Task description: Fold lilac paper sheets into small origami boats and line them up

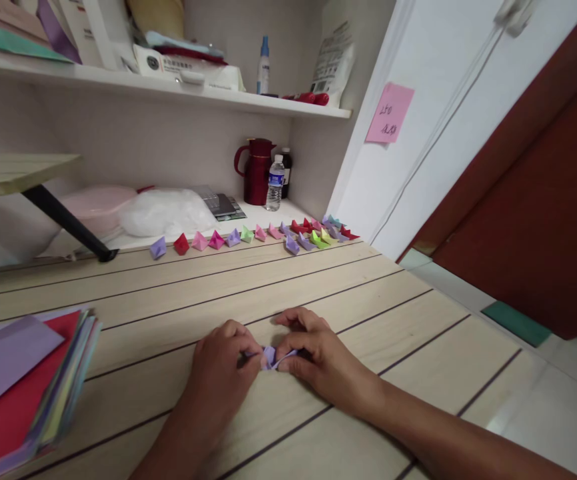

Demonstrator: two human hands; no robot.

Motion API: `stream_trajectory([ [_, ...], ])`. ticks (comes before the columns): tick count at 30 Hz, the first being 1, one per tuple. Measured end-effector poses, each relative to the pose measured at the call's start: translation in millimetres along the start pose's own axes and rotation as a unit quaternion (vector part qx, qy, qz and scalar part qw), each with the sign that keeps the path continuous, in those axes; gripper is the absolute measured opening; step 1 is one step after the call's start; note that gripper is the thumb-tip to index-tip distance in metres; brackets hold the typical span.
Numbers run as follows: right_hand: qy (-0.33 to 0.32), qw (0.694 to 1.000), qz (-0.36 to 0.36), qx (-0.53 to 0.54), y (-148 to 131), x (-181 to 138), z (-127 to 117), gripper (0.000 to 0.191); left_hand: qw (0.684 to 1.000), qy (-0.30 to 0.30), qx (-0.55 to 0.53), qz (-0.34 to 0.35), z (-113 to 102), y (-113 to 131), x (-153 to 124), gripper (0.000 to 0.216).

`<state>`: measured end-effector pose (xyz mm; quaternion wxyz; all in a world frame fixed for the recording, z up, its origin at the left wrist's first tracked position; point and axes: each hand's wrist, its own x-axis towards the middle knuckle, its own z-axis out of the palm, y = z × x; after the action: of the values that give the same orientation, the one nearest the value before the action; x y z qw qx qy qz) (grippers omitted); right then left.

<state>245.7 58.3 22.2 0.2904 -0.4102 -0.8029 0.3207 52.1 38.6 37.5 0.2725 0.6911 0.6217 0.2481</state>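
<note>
The hands, left hand [223,363] and right hand [316,357], pinch a small folded piece of lilac paper [269,357] from both sides, fingertips covering its ends so that its full shape is hard to make out, while a stack of coloured paper sheets [11,417] is cut off at left. The left wrist rises from the bottom edge and the right forearm slants in from the lower right, both low over the pale, dark-striped wooden worktop [373,300]; small multicoloured folded paper shapes [217,240] line its far edge, before white shelving [258,101].
</note>
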Motion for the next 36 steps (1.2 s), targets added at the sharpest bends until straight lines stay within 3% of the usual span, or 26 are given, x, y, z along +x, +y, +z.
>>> stream_trajectory([
  [5,0.002,0.998,-0.001,-0.056,-3.7,1.1,-0.5,0.01,0.999,-0.027,-0.016,0.015,-5.5,-2.7,0.8,0.009],
  [9,-0.005,0.998,-0.012,-0.068,-5.1,2.0,-1.6,0.006,1.0,-0.016,0.001,0.009,-1.2,-4.9,0.7,0.002],
  [19,-0.03,0.998,-0.025,-0.039,-4.1,1.7,-8.6,0.029,0.999,-0.009,0.045,-0.007,1.7,3.8,-2.1,0.008],
  [25,-0.035,0.999,-0.004,0.015,-0.7,3.3,-11.1,0.007,0.999,-0.011,0.052,-0.007,2.7,3.3,-1.8,0.013],
  [36,-0.023,0.996,-0.016,-0.079,-6.7,7.0,-6.3,0.011,0.995,-0.008,0.096,0.017,6.6,-1.4,-1.0,0.026],
])
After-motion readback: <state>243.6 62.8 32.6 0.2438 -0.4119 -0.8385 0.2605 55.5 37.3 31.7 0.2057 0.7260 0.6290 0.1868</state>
